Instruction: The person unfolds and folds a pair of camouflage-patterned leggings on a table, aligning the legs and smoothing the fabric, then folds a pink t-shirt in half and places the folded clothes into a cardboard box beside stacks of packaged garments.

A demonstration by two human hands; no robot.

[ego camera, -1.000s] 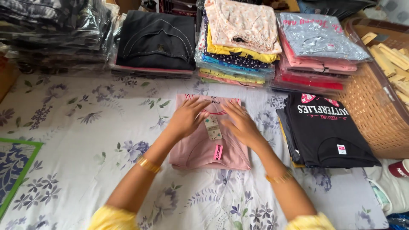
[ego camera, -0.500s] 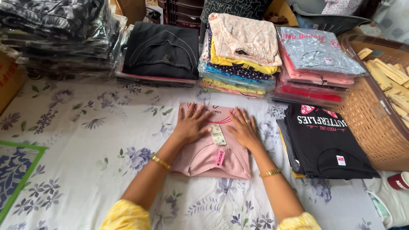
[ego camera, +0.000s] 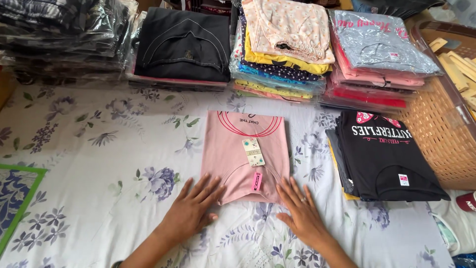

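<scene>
Now, going left to right: your left hand (ego camera: 191, 211) lies flat and open on the floral bedsheet (ego camera: 89, 149), fingertips touching the lower left corner of the folded pink T-shirt (ego camera: 245, 156). That shirt lies flat in the middle, two tags on its front. Your right hand (ego camera: 302, 213) is open too, palm down, just at the shirt's lower right corner. Further right sits a folded black T-shirt (ego camera: 384, 159), then a wicker basket (ego camera: 441, 134)
</scene>
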